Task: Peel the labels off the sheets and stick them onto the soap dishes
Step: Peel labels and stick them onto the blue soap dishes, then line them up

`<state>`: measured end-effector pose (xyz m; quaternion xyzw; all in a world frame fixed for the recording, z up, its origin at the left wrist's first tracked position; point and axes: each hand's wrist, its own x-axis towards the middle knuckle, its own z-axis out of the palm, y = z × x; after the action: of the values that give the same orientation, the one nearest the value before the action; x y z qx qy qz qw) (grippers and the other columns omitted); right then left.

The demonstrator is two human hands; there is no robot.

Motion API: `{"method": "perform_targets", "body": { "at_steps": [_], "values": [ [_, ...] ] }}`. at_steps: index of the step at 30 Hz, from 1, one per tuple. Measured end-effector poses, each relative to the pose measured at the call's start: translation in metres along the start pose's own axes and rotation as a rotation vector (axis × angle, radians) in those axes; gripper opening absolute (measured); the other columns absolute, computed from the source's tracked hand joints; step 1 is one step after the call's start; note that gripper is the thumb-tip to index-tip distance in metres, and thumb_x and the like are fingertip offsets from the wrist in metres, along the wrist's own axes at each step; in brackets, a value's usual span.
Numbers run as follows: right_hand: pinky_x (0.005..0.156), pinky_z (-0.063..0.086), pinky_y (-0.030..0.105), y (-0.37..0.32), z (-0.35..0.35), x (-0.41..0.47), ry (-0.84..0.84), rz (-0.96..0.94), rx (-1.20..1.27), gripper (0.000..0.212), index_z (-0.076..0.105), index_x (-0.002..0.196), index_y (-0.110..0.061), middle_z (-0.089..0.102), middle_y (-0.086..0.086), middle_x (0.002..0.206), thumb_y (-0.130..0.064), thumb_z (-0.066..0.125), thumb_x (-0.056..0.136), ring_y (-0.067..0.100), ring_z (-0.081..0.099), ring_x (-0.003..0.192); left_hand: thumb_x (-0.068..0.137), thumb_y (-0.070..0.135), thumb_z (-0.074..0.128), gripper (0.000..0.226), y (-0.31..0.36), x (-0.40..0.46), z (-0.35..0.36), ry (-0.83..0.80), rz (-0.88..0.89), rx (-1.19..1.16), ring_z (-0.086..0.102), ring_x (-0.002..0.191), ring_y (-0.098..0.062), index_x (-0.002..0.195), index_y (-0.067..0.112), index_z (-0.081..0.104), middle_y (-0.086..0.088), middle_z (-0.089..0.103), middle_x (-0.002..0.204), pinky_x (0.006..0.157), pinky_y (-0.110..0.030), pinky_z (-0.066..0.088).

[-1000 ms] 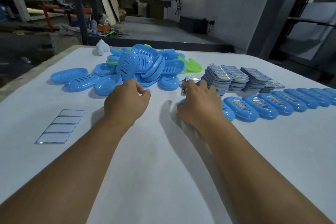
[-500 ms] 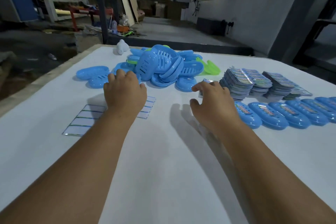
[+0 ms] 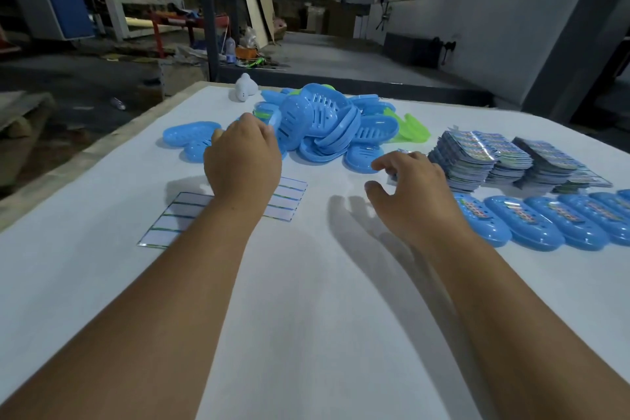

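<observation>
A row of blue oval plastic soap dishes on the white surface is already wearing shiny labels. A big pile of bare blue dishes is waiting, beside tall stacks of label sheets. The left hand is reaching into the pile; I cannot tell if it is gripping anything. The right hand is hanging loose, holding nothing.

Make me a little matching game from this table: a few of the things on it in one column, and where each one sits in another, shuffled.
Things:
1. pile of blue soap dishes
2. row of labelled soap dishes
3. stacks of label sheets
4. peeled backing sheets

Places:
A. under the left forearm
B. far middle of the table
C. right edge, nearest the person
D. right side, behind the row

Pairs: 1-B, 2-C, 3-D, 4-A
</observation>
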<state>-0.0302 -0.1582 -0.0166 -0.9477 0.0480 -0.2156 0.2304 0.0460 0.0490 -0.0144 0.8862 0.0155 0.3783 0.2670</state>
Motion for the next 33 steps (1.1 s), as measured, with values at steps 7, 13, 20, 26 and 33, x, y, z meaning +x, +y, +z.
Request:
{"method": "perform_targets", "body": {
  "at_steps": [7, 13, 20, 26, 33],
  "values": [
    [0.095, 0.047, 0.034, -0.003, 0.003, 0.000, 0.076, -0.086, 0.188, 0.040, 0.059, 0.129, -0.027, 0.057, -0.006, 0.118, -0.031, 0.071, 0.091, 0.014, 0.057, 0.107, 0.103, 0.034, 0.046, 0.027, 0.035, -0.004, -0.003, -0.192, -0.319, -0.688, 0.064, 0.091, -0.028, 0.095, 0.012, 0.061, 0.001, 0.061, 0.083, 0.077, -0.034, 0.053],
    [0.091, 0.053, 0.032, -0.008, 0.005, 0.000, 0.090, -0.059, 0.382, 0.059, 0.053, 0.139, -0.028, 0.054, -0.015, 0.120, -0.041, 0.076, 0.087, 0.009, 0.064, 0.103, 0.102, 0.033, 0.048, 0.032, 0.056, -0.028, 0.012, -0.468, -0.441, -0.930, 0.066, 0.072, -0.014, 0.086, 0.017, 0.070, 0.001, 0.072, 0.074, 0.065, -0.028, 0.046],
    [0.088, 0.054, 0.029, -0.001, 0.011, 0.006, 0.115, 0.006, 0.421, 0.067, 0.056, 0.135, -0.027, 0.060, -0.015, 0.123, -0.053, 0.080, 0.078, 0.005, 0.064, 0.097, 0.100, 0.018, 0.051, 0.026, 0.058, -0.032, 0.005, -0.695, -0.534, -1.049, 0.069, 0.074, -0.021, 0.085, 0.009, 0.070, -0.006, 0.071, 0.072, 0.054, -0.022, 0.048],
    [0.094, 0.055, 0.033, 0.005, 0.009, 0.008, 0.099, 0.019, 0.419, 0.072, 0.056, 0.133, -0.028, 0.060, -0.015, 0.124, -0.054, 0.085, 0.073, 0.006, 0.064, 0.105, 0.089, 0.018, 0.061, 0.018, 0.054, -0.032, -0.001, -0.837, -0.431, -0.882, 0.066, 0.072, -0.014, 0.092, 0.007, 0.076, -0.003, 0.072, 0.079, 0.069, -0.026, 0.052],
    [0.099, 0.053, 0.034, 0.008, 0.003, 0.008, -0.006, 0.000, 0.346, 0.082, 0.059, 0.135, -0.023, 0.063, -0.008, 0.131, -0.060, 0.086, 0.067, 0.010, 0.063, 0.111, 0.085, 0.037, 0.066, 0.021, 0.044, -0.030, -0.009, -0.878, -0.220, -0.602, 0.052, 0.050, -0.002, 0.079, 0.022, 0.080, 0.015, 0.062, 0.050, 0.051, -0.025, 0.036]
  ]
}}
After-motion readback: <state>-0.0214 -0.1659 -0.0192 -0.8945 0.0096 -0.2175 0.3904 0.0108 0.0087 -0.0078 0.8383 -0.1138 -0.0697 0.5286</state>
